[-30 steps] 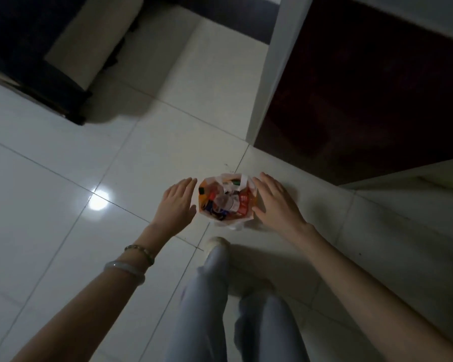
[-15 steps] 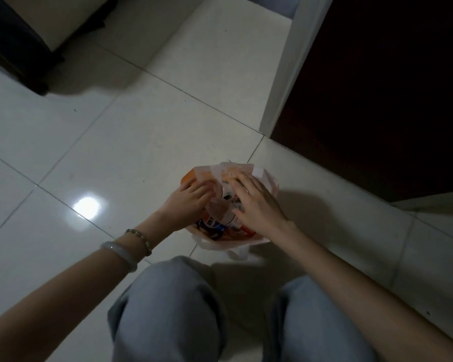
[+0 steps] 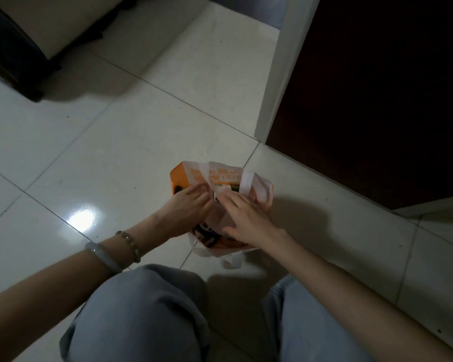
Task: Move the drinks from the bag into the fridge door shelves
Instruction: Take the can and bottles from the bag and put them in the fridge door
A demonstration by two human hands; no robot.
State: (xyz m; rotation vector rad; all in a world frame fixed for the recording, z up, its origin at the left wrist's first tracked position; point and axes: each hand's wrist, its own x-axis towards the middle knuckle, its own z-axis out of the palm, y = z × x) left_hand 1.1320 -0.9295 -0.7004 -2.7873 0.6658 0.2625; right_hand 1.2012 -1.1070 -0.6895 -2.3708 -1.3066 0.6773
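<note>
Two hands work at the mouth of an orange and white plastic bag (image 3: 226,175) that stands on the pale tiled floor (image 3: 141,126), just in front of the person's bent knees in grey-blue trousers (image 3: 141,309). On the bag's near-left side, the left hand (image 3: 187,209) has its fingers (image 3: 203,190) curled in, pinching the thin white rim. Over the opening lies the right hand (image 3: 249,219), its fingers (image 3: 232,202) fairly straight and spread, gripping nothing. Dark printed packaging of the drinks (image 3: 205,235) shows dimly through the bag's near wall; the rest of them is hidden. A beaded bracelet (image 3: 131,244) and a pale bangle (image 3: 102,257) sit on the left wrist. A dark panel (image 3: 377,100) in a white frame (image 3: 280,74) rises to the right.
</note>
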